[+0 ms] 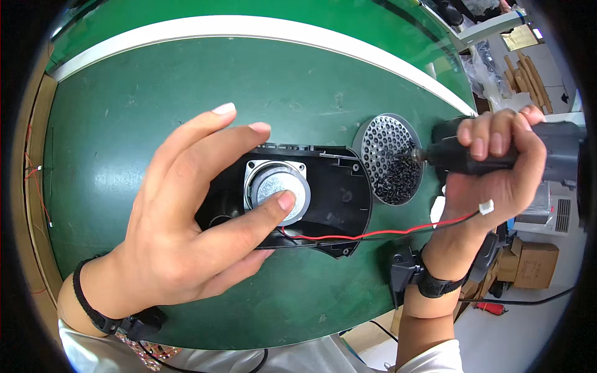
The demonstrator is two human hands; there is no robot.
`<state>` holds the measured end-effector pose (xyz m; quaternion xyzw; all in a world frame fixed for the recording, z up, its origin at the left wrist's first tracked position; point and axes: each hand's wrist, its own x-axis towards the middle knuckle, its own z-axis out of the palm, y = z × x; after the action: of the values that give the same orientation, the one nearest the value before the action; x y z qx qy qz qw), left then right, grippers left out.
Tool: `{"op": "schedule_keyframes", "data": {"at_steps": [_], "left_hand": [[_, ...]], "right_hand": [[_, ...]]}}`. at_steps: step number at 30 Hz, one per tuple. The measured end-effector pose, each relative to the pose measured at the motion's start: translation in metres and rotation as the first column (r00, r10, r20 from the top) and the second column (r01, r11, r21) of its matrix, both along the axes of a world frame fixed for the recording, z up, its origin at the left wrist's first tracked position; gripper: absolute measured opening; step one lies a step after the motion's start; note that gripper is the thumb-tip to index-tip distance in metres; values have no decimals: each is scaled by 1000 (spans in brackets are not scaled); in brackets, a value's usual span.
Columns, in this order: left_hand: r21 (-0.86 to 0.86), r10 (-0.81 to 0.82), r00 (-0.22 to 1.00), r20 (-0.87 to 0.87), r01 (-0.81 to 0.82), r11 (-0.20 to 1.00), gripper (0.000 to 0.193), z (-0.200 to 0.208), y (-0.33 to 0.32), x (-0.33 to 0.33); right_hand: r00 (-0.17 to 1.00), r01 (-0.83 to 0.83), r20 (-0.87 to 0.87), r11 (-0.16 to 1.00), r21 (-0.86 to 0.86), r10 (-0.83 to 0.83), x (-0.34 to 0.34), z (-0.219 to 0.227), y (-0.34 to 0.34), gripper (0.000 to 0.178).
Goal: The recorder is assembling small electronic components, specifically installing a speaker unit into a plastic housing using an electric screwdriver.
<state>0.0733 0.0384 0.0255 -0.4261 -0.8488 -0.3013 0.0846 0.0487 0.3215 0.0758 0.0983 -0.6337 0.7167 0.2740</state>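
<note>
Nearest me, my left hand (168, 230) wraps the black shell (339, 199) over the middle of the surface (280, 87), its thumb pressing the speaker (273, 186) inside and its upper fingers spread; if that thumb slipped, I judge the speaker could shift in the shell. The wires (348, 237) trail from the speaker's near side toward 3 o'clock, ending in a white plug (486, 207) that shows against the heel of my right hand (507, 155); a sideways pull there might snag them and strain their joints. That right hand is closed around the driver (457, 155), its tip over the dish (377, 138) between 2 and 3 o'clock from the speaker; I can't tell whether the tip carries anything. A low sweep could knock the dish, just beside the shell, and scatter its screws (398, 180). For room, the surface's near edge curves along 6 o'clock, a tan border (37, 130) closes 9, and the widest bare stretch runs from 10 to 1, up to the white rail (236, 26) at 12.
</note>
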Motion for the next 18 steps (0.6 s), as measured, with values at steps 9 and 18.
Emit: {"op": "schedule_keyframes", "data": {"at_steps": [9,18], "left_hand": [[-181,64,993,-102,-82,980,48,20,3,8],[26,77,979,-189,-74,997,44,30,-2,24]], "right_hand": [[947,-273,-185,962,-30,263,21,42,3,10],[946,-291,-187,949,-119,267,86,79,-29,9]]}}
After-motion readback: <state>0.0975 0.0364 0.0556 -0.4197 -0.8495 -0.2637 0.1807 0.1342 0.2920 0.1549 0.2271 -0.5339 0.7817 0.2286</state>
